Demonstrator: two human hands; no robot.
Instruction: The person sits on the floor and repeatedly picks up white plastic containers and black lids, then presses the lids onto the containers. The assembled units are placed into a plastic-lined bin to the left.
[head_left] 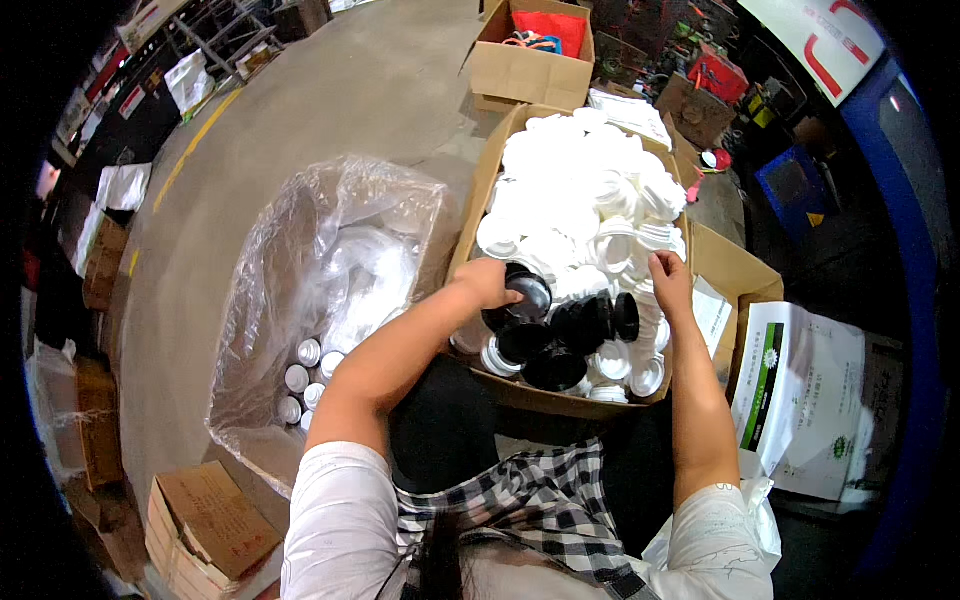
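Note:
In front of me stands a cardboard box (480, 205) heaped with white plastic screw caps (560, 170). Several black caps lie in a cluster on the near part of the heap. My left hand (485, 283) grips the edge of a black cap (533, 290), its thumb side over the rim. At the right side of the box, my right hand (674, 285) is closed, fingertips together close to the white caps; what they hold, if anything, I cannot make out.
Left of the box, a carton lined with clear plastic (300, 220) holds several white-capped items (309, 352). An open box with a red bag (530, 60) stands beyond. A small carton (215, 520) is at lower left, a white printed box (800, 400) at right.

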